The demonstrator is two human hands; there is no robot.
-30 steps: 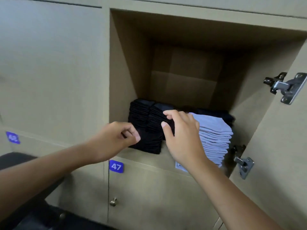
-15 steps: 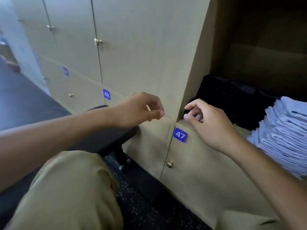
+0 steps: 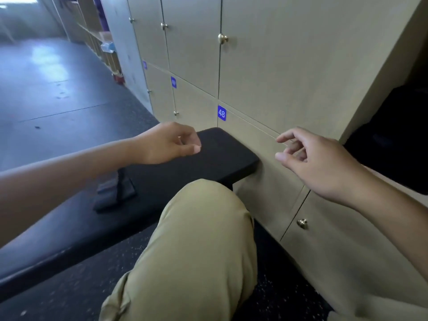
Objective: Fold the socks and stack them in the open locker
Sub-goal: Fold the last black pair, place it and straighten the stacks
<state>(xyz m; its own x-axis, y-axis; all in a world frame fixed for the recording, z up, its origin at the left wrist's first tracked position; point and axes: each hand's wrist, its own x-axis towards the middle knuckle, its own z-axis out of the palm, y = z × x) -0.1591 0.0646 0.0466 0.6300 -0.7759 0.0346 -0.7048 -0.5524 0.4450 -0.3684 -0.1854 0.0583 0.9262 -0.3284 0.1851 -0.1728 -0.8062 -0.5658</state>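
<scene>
A dark pair of socks [image 3: 114,193] lies on the black bench [image 3: 196,167], just below my left forearm. My left hand [image 3: 169,144] hovers over the bench's far end, fingers loosely curled, holding nothing. My right hand [image 3: 312,163] hangs in front of the locker doors, fingers relaxed and empty. At the right edge the open locker [image 3: 370,93] shows a stack of black socks [image 3: 391,140]; the rest of its inside is out of view.
A wall of tan locker doors with brass knobs [image 3: 222,38] and blue number tags, one reading 48 [image 3: 221,113], runs behind the bench. My knee in khaki trousers [image 3: 196,239] fills the lower middle. Dark floor [image 3: 46,77] stretches to the left.
Both hands have drawn back from the sock stacks in the open locker. My view has swung left and down, so the bench and the loose socks on it now show.
</scene>
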